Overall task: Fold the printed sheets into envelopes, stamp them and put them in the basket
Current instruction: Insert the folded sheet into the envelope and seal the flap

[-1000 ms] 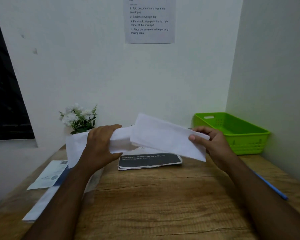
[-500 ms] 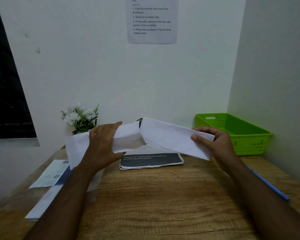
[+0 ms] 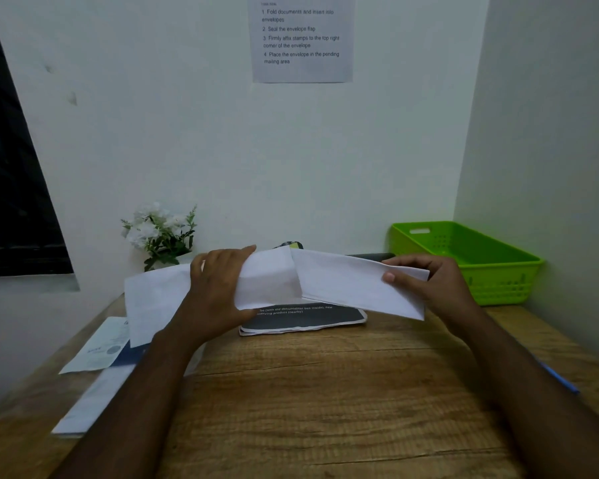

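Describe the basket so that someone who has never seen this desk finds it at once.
Start at the wooden table and go to its far right corner, where the two walls meet. There stands the basket, a shallow rectangular plastic tray with perforated sides. Unlike the white paper held beside it, it is lime green.

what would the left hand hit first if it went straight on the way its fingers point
Most likely the white envelope held by the right hand. The fingers of the left hand point rightward along the folded sheet it grips, straight at the envelope's left end. Depth is uncertain.
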Available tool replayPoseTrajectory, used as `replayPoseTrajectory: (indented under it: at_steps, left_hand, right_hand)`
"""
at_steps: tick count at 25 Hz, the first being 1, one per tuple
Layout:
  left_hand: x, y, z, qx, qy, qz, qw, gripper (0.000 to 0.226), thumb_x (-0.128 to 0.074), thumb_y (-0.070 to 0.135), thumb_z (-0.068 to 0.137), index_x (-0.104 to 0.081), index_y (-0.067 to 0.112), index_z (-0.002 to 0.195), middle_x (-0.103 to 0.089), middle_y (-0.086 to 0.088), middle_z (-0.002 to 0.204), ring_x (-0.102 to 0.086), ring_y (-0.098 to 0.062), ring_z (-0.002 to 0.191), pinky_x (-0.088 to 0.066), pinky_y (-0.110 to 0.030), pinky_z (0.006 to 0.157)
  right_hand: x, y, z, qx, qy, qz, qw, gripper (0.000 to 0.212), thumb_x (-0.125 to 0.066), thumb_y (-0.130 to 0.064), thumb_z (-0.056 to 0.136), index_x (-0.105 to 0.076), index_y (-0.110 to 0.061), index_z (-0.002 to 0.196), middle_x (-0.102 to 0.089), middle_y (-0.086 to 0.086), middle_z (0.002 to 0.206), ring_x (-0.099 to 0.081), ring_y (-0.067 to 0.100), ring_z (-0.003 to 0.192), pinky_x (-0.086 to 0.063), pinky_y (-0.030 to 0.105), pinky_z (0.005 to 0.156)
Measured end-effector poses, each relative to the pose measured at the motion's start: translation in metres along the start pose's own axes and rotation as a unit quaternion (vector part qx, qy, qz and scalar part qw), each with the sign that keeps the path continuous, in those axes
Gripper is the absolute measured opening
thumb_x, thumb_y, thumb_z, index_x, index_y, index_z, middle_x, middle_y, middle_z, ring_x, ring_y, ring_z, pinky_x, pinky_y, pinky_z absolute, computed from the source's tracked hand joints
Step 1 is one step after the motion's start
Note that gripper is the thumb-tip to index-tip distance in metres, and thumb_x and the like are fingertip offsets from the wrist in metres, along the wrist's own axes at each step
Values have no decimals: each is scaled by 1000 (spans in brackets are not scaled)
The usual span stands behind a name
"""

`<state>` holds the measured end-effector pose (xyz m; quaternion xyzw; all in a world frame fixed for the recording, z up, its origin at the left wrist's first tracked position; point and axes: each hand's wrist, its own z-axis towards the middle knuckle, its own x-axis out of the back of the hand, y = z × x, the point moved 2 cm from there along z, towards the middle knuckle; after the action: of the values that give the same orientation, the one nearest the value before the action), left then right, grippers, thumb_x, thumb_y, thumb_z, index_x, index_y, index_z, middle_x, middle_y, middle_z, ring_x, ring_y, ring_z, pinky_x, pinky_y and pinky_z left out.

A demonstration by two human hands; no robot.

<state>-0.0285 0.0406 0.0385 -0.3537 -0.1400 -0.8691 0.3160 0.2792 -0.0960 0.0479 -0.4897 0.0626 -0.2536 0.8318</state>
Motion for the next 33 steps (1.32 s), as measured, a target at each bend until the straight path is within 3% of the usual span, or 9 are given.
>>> replayPoseTrajectory:
  at_steps: [11,16,22,26,28,30,33]
  left_hand:
    - [2,0,-1,22,-22,22,999,98,-54,64,59,-30,18,142,-46,-3,132,-27,-14,120,-17,-42,100]
    - [1,9,-1,-14,-38,3,999,93,-62,58,60,-31,23,141,-46,0,129,-29,-11,120,-10,-31,99]
    - [-9,44,1,-86,-80,-32,993,91,-69,55,65,-27,29,141,-43,5,135,-32,-11,125,-12,-32,102]
    - [-10,47,2,-86,-79,-37,992,89,-67,53,66,-28,28,142,-43,6,135,-32,-12,126,-14,-32,100]
    - [-6,41,2,-65,-64,-31,995,88,-66,56,65,-31,27,141,-45,4,133,-36,-14,123,-17,-33,98]
    - [-2,34,1,-38,-44,-19,998,87,-64,57,63,-35,24,139,-49,2,130,-38,-15,120,-20,-37,98]
    - [1,25,0,-19,-30,-6,999,86,-55,62,62,-38,23,137,-51,2,126,-34,-13,116,-20,-37,95]
  right_hand:
    - [1,-4,-2,-3,-10,31,999,14,-78,-6,71,-75,-12,83,-75,-5,74,-66,6,65,-50,17,53]
    - [-2,-4,-2,-3,-21,22,1000,15,-78,-5,72,-75,-9,86,-74,-7,74,-66,4,66,-50,16,54]
    - [-9,0,-2,-34,-48,-15,998,16,-79,-11,73,-75,-24,83,-74,-10,80,-66,3,71,-52,22,60]
    - [-13,4,-1,-53,-33,4,998,22,-73,-19,82,-70,-22,104,-73,4,93,-67,14,77,-54,32,66]
    - [-12,4,1,-85,-4,27,996,19,-64,-25,89,-66,-18,107,-68,3,81,-63,8,64,-50,29,57]
    - [-10,3,0,-112,-14,3,994,11,-57,-27,93,-65,-19,97,-63,-8,67,-59,1,53,-44,22,49]
    - [-9,2,-3,-121,-54,-17,991,9,-60,-21,92,-64,-17,85,-64,-10,66,-64,6,55,-40,22,51]
